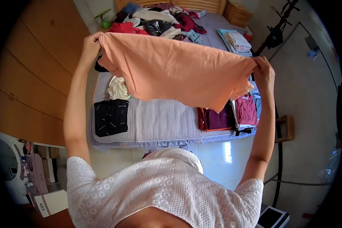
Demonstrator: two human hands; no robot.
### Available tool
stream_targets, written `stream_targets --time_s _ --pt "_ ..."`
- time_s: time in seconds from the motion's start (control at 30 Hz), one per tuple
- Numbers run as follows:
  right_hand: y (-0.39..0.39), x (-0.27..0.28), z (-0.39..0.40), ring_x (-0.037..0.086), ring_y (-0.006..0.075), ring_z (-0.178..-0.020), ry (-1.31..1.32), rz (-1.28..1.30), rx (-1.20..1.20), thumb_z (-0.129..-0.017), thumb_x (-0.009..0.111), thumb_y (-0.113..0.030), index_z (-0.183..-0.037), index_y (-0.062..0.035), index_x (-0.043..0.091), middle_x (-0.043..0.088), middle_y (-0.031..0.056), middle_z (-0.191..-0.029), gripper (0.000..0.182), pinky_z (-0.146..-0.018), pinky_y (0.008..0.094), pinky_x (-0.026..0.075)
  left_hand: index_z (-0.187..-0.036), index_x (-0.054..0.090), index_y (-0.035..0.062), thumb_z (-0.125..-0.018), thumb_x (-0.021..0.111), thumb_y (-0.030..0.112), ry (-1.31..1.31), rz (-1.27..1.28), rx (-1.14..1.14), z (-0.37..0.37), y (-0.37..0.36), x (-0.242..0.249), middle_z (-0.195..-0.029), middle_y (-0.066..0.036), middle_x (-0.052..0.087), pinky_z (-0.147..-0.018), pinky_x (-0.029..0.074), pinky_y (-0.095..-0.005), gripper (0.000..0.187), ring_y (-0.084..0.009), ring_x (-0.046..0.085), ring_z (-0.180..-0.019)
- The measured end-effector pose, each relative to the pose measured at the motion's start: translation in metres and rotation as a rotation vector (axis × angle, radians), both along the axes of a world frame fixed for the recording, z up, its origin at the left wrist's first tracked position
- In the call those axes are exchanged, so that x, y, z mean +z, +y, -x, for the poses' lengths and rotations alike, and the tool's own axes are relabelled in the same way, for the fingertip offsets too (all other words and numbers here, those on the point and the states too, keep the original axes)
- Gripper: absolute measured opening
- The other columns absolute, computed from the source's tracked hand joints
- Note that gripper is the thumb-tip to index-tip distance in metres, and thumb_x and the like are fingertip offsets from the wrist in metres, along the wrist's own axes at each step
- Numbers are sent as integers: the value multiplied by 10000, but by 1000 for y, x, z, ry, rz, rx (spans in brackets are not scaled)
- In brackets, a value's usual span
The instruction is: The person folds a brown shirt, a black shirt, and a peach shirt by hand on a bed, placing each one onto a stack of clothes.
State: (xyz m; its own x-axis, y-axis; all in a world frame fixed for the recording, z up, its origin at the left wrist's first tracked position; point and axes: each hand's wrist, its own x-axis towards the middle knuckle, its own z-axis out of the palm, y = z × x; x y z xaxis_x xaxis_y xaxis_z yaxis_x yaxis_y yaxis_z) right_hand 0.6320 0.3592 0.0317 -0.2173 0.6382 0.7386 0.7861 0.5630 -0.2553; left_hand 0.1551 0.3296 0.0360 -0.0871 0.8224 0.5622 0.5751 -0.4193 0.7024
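Note:
A peach garment (174,68) hangs stretched out in the air above the bed; its exact cut I cannot make out. My left hand (90,46) pinches its upper left corner, and my right hand (265,71) grips the upper right one, a little lower. Between them the top edge runs nearly taut, while the lower edge sags in folds. Below the left side lie a folded black garment (111,117) and a bunched cream cloth (118,88). Beneath the right side are a dark purple folded stack (219,118) and a pink folded garment (246,110).
The bed (159,121) has a large heap of mixed clothes (159,21) at its far end. Folded light cloths (235,40) lie at the far right. A wooden wardrobe (34,68) stands left, a dark coat stand (277,32) right.

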Motion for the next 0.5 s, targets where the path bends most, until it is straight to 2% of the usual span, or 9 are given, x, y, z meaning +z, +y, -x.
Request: stream_targets --time_s 0.07,0.1,0.13,0.2,0.23,0.3,0.43,0.5 --pt "-1 0 2 524 107 -575 130 232 -50 -738 480 -41 -846 -17 575 526 79 -615 146 -545 236 423 -730 575 28 -771 447 43 -46 187 54 8 -2 1 -642 43 511 -492 375 -180 135 -25 446 -571" --pt "-1 -1 3 522 112 -536 195 350 -74 -747 479 -56 -836 -16 575 510 77 -567 137 -514 244 422 -730 575 28 -771 447 43 -48 188 58 10 -3 0 -642 43 511 -492 375 -180 135 -25 446 -571" --pt "-1 -2 3 522 112 -536 192 353 -71 -747 479 -56 -836 -16 575 510 77 -567 137 -514 244 422 -729 575 24 -773 450 45 -75 205 32 12 -4 -1 -637 44 512 -476 371 -175 134 -20 444 -559" --pt "1 -3 0 520 108 -544 424 537 67 -789 472 -79 -830 7 579 549 51 -631 144 -496 226 418 -727 575 20 -775 454 48 -103 222 5 11 -5 -3 -632 46 513 -461 367 -170 133 -15 442 -546" --pt "2 -6 1 520 108 -544 422 537 68 -789 472 -79 -830 7 579 549 51 -631 144 -496 226 418 -731 575 16 -777 457 47 -125 146 3 5 -7 -5 -638 43 518 -481 376 -172 131 -18 450 -562" --pt "8 -19 3 522 99 -595 590 309 318 -815 482 -105 -831 26 580 560 34 -693 165 -535 204 428 -735 576 12 -780 460 47 -147 66 0 -1 -9 -7 -643 40 523 -501 384 -175 129 -21 459 -578" --pt "17 -32 -8 537 93 -654 570 246 342 -806 517 -130 -843 26 581 566 35 -727 173 -594 204 449 -750 577 4 -773 471 21 -144 -37 50 -6 -11 -7 -676 39 533 -569 390 -180 110 -29 469 -630" --pt "10 -30 -2 553 99 -694 752 326 395 -800 530 -138 -859 18 586 578 44 -754 176 -647 215 461 -755 576 1 -770 472 11 -149 -77 65 -6 -14 -6 -688 39 536 -586 388 -181 105 -31 469 -644"
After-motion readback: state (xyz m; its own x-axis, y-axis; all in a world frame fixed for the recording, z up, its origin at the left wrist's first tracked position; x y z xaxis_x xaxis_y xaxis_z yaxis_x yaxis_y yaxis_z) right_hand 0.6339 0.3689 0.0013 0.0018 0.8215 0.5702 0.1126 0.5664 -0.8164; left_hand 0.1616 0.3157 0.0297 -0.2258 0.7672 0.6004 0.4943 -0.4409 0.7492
